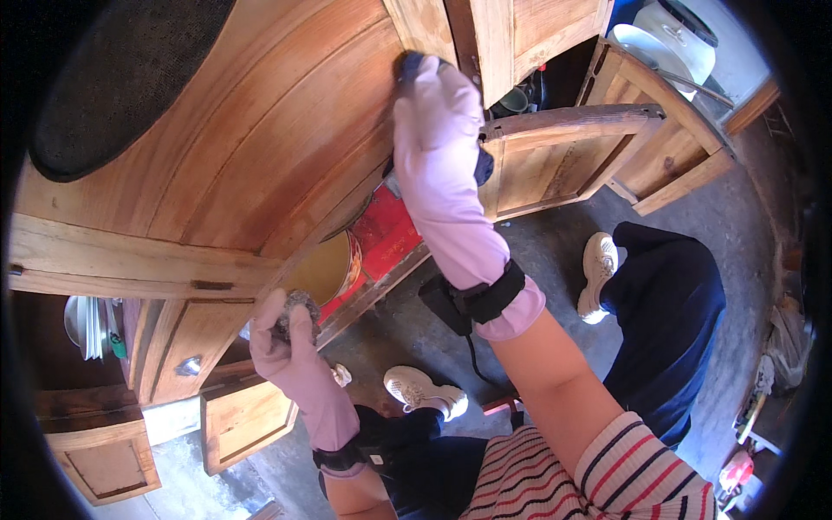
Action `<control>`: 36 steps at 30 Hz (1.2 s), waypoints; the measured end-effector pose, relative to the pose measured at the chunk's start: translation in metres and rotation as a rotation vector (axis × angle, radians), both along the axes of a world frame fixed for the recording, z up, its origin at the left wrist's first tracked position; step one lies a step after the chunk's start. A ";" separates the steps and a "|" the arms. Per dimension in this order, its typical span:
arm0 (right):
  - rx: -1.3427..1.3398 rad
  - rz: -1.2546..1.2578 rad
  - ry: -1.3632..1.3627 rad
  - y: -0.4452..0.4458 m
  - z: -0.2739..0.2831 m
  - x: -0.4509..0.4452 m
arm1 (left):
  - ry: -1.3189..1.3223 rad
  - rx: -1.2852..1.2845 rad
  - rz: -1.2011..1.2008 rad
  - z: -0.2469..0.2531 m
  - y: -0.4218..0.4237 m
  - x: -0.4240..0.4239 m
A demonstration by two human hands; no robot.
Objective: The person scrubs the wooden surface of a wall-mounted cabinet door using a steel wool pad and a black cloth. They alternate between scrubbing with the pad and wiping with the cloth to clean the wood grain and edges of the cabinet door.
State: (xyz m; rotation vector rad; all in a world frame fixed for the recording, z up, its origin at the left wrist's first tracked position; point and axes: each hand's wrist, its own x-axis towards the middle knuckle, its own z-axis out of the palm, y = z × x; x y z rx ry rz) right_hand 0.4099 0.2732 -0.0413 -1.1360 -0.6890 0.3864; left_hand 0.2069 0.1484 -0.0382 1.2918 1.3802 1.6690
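Note:
Both hands wear pale pink rubber gloves with black straps at the wrists. My right hand [439, 123] presses a dark cloth [411, 65] against the upright edge frame of a wooden cabinet door or panel [312, 117]. Dark material also shows at the heel of that hand. Lower left, my left hand [283, 335] grips a grey steel-wool scrubber [300, 312] near the panel's lower corner. Just beyond the scrubber, a round tub [325, 266] with a printed side stands on a red surface [390, 227] inside the cabinet.
Wooden cabinet doors stand open at right [565, 162] and lower left [247, 422]. White plates [88, 325] are stacked in a left compartment. A dark mesh panel [123, 78] fills the upper left. A white bowl [650, 55] sits at upper right. My shoes rest on the concrete floor [533, 260].

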 end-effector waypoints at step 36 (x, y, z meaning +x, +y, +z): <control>0.314 0.152 -0.691 -0.031 -0.011 -0.075 | 0.016 0.066 0.033 0.010 -0.002 -0.019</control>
